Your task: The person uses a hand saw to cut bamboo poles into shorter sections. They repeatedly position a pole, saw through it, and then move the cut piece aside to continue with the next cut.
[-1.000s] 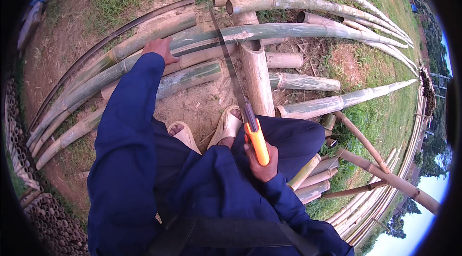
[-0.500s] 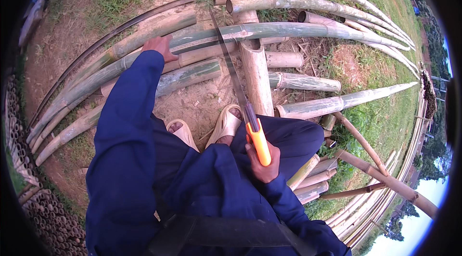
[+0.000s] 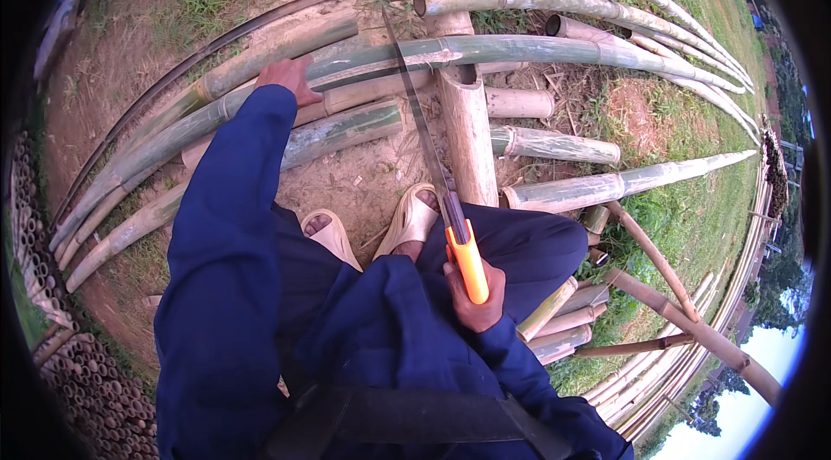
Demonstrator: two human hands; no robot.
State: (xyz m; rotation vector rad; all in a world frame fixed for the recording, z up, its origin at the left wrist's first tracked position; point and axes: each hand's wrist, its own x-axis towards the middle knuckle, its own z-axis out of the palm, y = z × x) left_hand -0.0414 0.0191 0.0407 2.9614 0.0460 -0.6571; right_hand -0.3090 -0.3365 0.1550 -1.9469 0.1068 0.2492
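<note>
A long green bamboo pole (image 3: 519,50) runs across in front of me, resting over the upper end of a thick pale bamboo log (image 3: 468,135). My left hand (image 3: 290,81) is closed over the pole, left of the saw, with the arm stretched out. In my right hand (image 3: 480,308) is the orange handle of a handsaw (image 3: 421,127), held near my right knee. Its long dark blade slants away from me and crosses the pole just left of the log. Whether the teeth are sunk into the bamboo, I cannot tell.
Cut bamboo pieces (image 3: 346,133) lie on the soil beneath the pole. More long poles (image 3: 597,6) stretch off to the far right. By my right knee are short pieces (image 3: 567,321) and slanted bamboo props (image 3: 684,321). Stacked bamboo (image 3: 95,391) stands at lower left.
The view has shifted slightly, so the poles appear a little to the right. Both hands keep their grip, and the saw stays across the pole at nearly the same spot.
</note>
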